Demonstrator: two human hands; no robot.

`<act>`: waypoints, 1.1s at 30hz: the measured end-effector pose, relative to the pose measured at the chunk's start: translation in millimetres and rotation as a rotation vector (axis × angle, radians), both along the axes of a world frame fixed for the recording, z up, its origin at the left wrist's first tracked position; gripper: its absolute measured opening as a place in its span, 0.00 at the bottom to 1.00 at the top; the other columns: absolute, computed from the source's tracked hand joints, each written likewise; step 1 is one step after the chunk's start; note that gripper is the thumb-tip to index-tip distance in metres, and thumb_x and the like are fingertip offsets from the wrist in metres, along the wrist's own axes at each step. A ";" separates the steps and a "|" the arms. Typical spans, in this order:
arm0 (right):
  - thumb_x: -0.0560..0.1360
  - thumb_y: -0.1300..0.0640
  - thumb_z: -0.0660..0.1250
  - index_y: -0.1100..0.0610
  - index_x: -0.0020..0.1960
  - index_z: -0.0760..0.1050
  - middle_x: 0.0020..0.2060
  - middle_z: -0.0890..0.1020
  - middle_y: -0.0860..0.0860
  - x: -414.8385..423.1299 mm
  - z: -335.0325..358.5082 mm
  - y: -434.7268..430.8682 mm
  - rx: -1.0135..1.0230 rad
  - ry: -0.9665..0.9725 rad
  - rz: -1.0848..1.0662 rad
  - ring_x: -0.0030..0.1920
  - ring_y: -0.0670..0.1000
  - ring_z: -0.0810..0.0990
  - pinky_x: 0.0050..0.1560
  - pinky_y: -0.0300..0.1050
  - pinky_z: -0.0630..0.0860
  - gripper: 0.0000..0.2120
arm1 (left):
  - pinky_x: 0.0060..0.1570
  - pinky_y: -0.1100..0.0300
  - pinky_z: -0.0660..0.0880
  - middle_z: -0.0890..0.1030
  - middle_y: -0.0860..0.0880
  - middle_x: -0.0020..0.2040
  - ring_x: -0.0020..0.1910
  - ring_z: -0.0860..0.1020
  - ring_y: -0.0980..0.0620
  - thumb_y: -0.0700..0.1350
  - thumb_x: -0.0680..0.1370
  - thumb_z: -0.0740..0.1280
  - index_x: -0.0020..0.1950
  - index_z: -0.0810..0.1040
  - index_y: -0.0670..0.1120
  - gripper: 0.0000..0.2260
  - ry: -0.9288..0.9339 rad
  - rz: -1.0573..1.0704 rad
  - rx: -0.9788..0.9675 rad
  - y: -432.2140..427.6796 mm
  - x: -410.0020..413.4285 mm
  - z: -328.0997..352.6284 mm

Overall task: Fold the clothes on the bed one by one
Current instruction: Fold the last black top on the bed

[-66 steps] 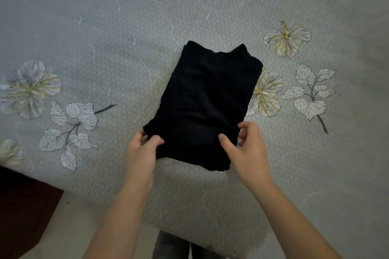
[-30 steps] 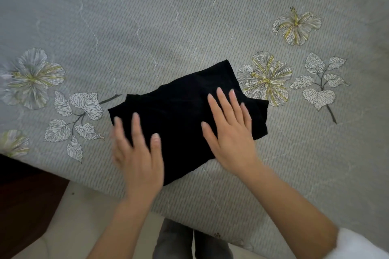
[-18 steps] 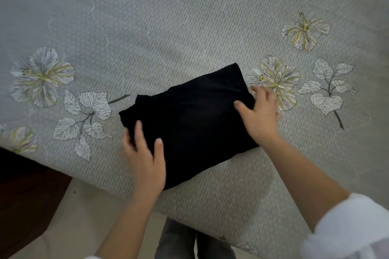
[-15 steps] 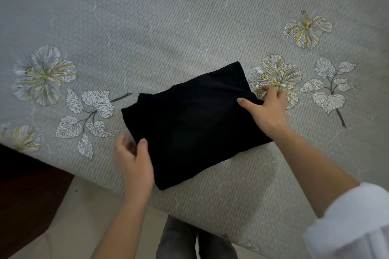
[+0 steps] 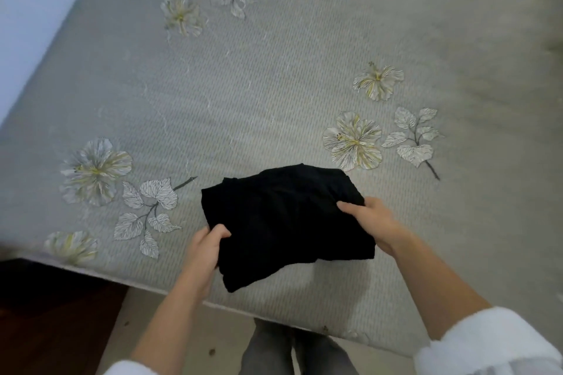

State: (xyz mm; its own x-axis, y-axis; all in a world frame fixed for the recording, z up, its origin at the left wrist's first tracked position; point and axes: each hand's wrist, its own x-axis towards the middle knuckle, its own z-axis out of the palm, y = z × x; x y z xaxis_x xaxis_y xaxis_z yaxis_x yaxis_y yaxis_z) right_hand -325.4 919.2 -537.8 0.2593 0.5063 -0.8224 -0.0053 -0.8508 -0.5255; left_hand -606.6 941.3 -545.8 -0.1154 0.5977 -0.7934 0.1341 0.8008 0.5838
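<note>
A black garment (image 5: 283,222), folded into a compact, slightly rumpled rectangle, spans the space between two hands. The left hand (image 5: 204,250) grips its near-left corner, with the thumb curled over the top and the fingers tucked beneath. The right hand (image 5: 370,224) pinches the opposite side edge the same way. Holding both ends probably keeps the folded layers from sliding apart (the cloth looks soft and sags a little at the near edge). A faint shadow under that edge suggests the bundle is raised just off the surface, though the dark fabric makes this hard to confirm. Beyond and to either side of the hands stretches the bed (image 5: 274,85), under a grey textured cover printed with pale blooms. One flower (image 5: 353,141) lies just past the right hand. A white sleeve (image 5: 484,344) covers the right forearm. Judging by the grip, this piece is fully folded and ready to be set aside.
</note>
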 end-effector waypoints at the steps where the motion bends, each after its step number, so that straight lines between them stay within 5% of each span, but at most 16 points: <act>1: 0.77 0.54 0.68 0.57 0.51 0.80 0.44 0.85 0.52 3.8 6.4 -17.2 0.009 0.022 -0.045 0.47 0.52 0.84 0.44 0.43 0.79 0.07 | 0.33 0.58 0.68 0.75 0.53 0.27 0.31 0.74 0.53 0.39 0.75 0.63 0.36 0.72 0.46 0.08 -0.007 -0.034 0.020 -1.4 1.0 9.8; 11: 0.75 0.56 0.70 0.56 0.56 0.80 0.48 0.86 0.52 63.5 97.9 -202.0 0.097 0.028 -0.374 0.50 0.52 0.84 0.51 0.46 0.79 0.10 | 0.39 0.55 0.69 0.75 0.43 0.44 0.43 0.74 0.46 0.41 0.78 0.59 0.56 0.74 0.42 0.09 -0.102 -0.569 0.012 -47.5 74.2 90.2; 19: 0.73 0.58 0.72 0.55 0.57 0.79 0.51 0.84 0.53 131.6 157.4 -383.2 0.198 -0.065 -0.715 0.51 0.54 0.83 0.50 0.49 0.79 0.13 | 0.39 0.57 0.71 0.78 0.50 0.42 0.40 0.76 0.51 0.38 0.77 0.58 0.55 0.77 0.52 0.13 -0.227 -0.849 0.146 -167.0 215.6 158.1; 25: 0.74 0.62 0.68 0.59 0.52 0.79 0.44 0.85 0.57 189.4 199.6 -526.0 0.233 -0.124 -0.899 0.45 0.56 0.84 0.41 0.45 0.78 0.08 | 0.47 0.51 0.73 0.79 0.48 0.51 0.51 0.76 0.48 0.40 0.77 0.59 0.58 0.76 0.51 0.13 -0.302 -0.982 0.203 -290.4 311.8 185.1; 33: 0.73 0.60 0.66 0.61 0.43 0.78 0.30 0.80 0.53 274.3 236.3 -669.5 0.241 -0.262 -1.026 0.30 0.52 0.80 0.31 0.44 0.71 0.04 | 0.38 0.57 0.71 0.76 0.52 0.38 0.38 0.75 0.53 0.39 0.77 0.58 0.60 0.76 0.49 0.14 -0.386 -1.266 0.256 -394.2 453.7 232.4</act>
